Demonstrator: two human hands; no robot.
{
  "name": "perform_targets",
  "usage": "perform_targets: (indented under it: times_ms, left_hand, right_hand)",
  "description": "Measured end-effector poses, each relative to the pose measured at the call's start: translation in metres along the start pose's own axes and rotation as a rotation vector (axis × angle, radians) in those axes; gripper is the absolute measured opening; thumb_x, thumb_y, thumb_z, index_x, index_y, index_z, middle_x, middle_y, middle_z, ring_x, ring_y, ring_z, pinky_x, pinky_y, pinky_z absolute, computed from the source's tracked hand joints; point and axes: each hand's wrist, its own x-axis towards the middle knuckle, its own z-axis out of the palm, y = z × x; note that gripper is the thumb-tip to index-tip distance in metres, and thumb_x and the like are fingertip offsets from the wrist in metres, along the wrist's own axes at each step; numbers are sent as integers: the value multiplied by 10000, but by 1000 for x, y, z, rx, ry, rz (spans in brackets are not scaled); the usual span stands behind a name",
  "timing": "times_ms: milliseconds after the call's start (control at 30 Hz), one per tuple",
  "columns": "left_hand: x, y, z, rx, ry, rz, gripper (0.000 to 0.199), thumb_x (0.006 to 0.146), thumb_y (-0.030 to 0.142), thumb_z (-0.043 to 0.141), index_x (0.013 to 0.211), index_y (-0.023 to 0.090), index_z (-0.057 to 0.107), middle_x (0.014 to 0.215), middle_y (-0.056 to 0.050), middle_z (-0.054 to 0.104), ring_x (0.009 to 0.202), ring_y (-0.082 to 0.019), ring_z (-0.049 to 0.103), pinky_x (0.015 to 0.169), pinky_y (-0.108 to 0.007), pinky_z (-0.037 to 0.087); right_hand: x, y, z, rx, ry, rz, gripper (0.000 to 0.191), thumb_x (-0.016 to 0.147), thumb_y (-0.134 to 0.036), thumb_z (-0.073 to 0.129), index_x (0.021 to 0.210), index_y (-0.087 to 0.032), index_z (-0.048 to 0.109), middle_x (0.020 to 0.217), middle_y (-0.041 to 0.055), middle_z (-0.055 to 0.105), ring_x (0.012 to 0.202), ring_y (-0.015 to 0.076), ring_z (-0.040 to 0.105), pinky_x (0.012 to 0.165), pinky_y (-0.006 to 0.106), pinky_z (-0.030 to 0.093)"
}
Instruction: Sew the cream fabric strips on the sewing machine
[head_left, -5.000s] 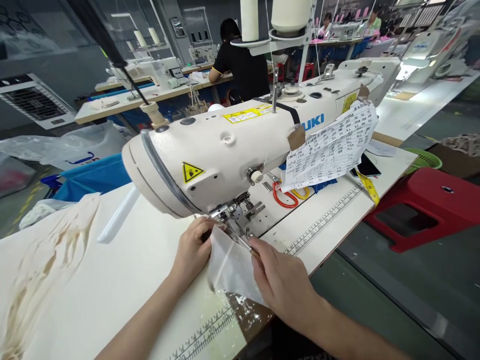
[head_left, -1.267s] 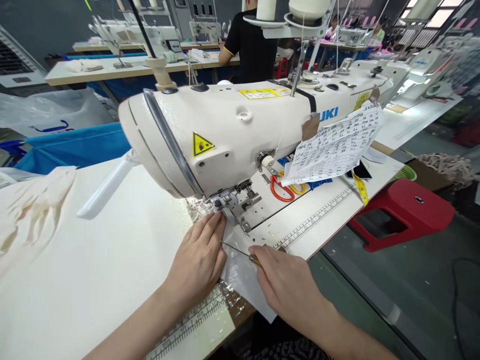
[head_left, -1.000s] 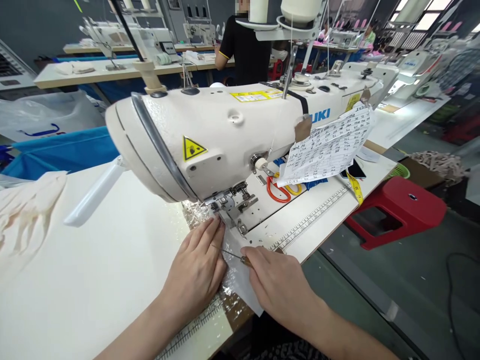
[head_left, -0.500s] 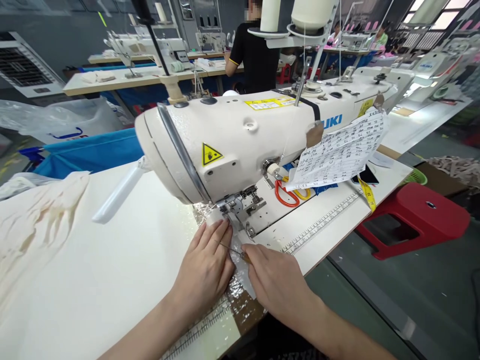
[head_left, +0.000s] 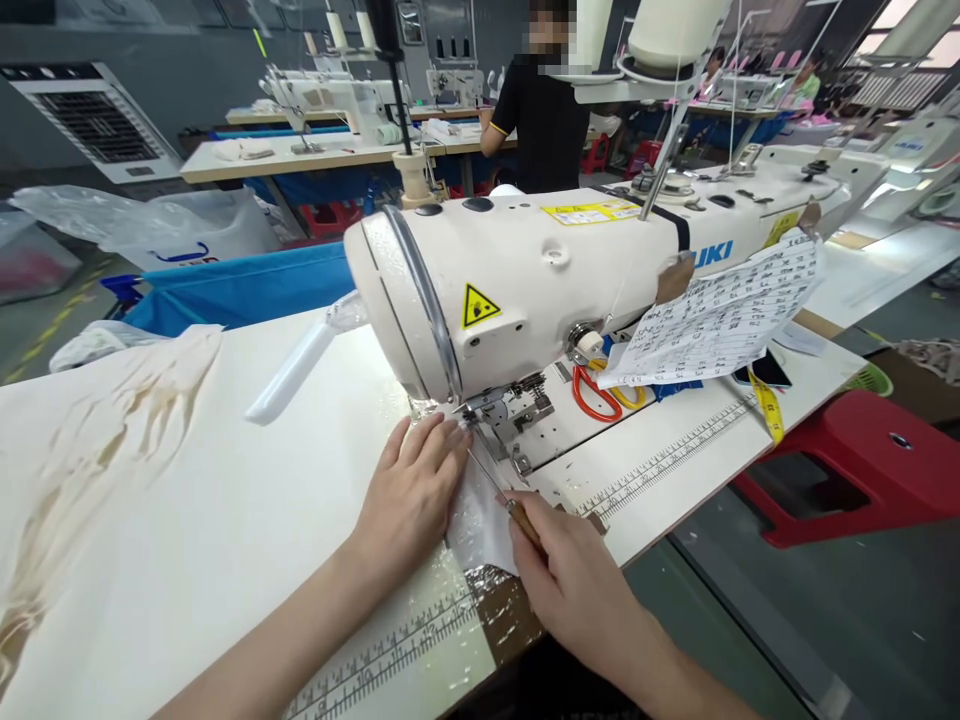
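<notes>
My left hand lies with fingers stretched flat on a piece of white fabric, its fingertips close to the needle area of a white sewing machine. In my right hand is an awl, held by its wooden handle. The thin metal shaft points up and left toward the fabric beside the presser foot. Where exactly the tip touches is too fine to make out. Part of the fabric is hidden beneath my left hand.
Red-and-yellow-handled scissors lie under a handwritten sheet hanging on the machine. A yellow tape measure drapes over the table's right edge, near a red stool. Cream fabric spreads at left. A person in black works beyond.
My right hand has drawn back right, away from my left fingers, showing more of the awl. My left hand stays on the fabric. The whole view has shifted, moving the scene rightward.
</notes>
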Motion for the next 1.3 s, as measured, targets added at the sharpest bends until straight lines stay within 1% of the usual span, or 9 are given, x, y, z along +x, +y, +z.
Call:
perform_targets:
  times_ms: [67, 133, 233, 333, 633, 767, 1033, 1200, 1300]
  left_hand:
    - [0, 1, -3, 12, 14, 2, 429, 882, 12, 393, 1251, 58, 608, 1301, -166, 606, 1280, -340, 480, 1103, -531, 377]
    - [0, 7, -6, -30, 24, 2, 375, 932, 86, 401, 1236, 47, 618, 1282, -169, 619, 1271, -331, 493, 1086, -502, 405]
    - [0, 20, -8, -104, 4, 19, 376, 985, 209, 395, 1228, 44, 629, 1292, -174, 621, 1287, -323, 496, 1082, -486, 417]
    - [-2, 27, -6, -103, 3, 30, 401, 999, 243, 383, 1248, 40, 623, 1320, -183, 609, 1293, -324, 506, 1091, -490, 406]
    - [-2, 23, -7, -47, -24, 29, 454, 1009, 255, 313, 1285, 46, 606, 1327, -166, 611, 1295, -321, 507, 1129, -518, 357]
    - [0, 27, -8, -36, -17, 14, 445, 1021, 300, 339, 1266, 55, 619, 1306, -159, 627, 1276, -310, 522, 1121, -507, 365]
    - [-3, 25, -8, -17, -56, 31, 436, 928, 92, 358, 1291, 61, 597, 1338, -154, 608, 1283, -294, 517, 1114, -499, 369]
    - [-4, 28, -7, -74, -53, 14, 461, 973, 215, 326, 1317, 29, 570, 1360, -185, 583, 1291, -320, 507, 1112, -529, 376]
    - [-5, 30, -7, -98, -69, 8, 481, 981, 234, 313, 1343, 21, 548, 1382, -189, 562, 1317, -322, 486, 1129, -524, 364]
  right_hand:
    - [-5, 0, -1, 24, -4, 18, 342, 966, -172, 351, 1189, -104, 601, 816, 85, 719, 689, 252, 690, 589, 328, 470]
    - [-9, 0, 0, 30, -16, 27, 358, 963, -169, 335, 1190, -91, 600, 827, 96, 713, 702, 257, 684, 598, 336, 473]
    - [-12, 1, -2, 35, -31, 29, 350, 963, -165, 334, 1173, -98, 605, 794, 76, 692, 666, 238, 657, 590, 328, 461]
    - [-15, 3, -10, 49, -10, 20, 319, 970, -173, 357, 1157, -131, 611, 791, 50, 676, 661, 212, 635, 593, 309, 448]
    - [-29, 32, -38, 190, 109, 137, 256, 1042, -289, 392, 1160, -199, 600, 661, -37, 574, 550, 144, 526, 536, 242, 418]
    - [-29, 36, -39, 267, 95, 173, 241, 1050, -306, 398, 1163, -214, 591, 682, -47, 569, 523, 122, 518, 525, 228, 431]
    - [-32, 38, -39, 291, 74, 220, 276, 1056, -353, 403, 1196, -210, 594, 692, -42, 580, 481, 111, 517, 475, 220, 434]
    - [-30, 38, -40, 305, 71, 228, 306, 1049, -371, 406, 1206, -188, 594, 691, -23, 589, 468, 122, 524, 447, 227, 441]
    - [-30, 38, -40, 302, 66, 228, 305, 1048, -375, 407, 1196, -189, 599, 687, -17, 592, 466, 125, 522, 444, 229, 442]
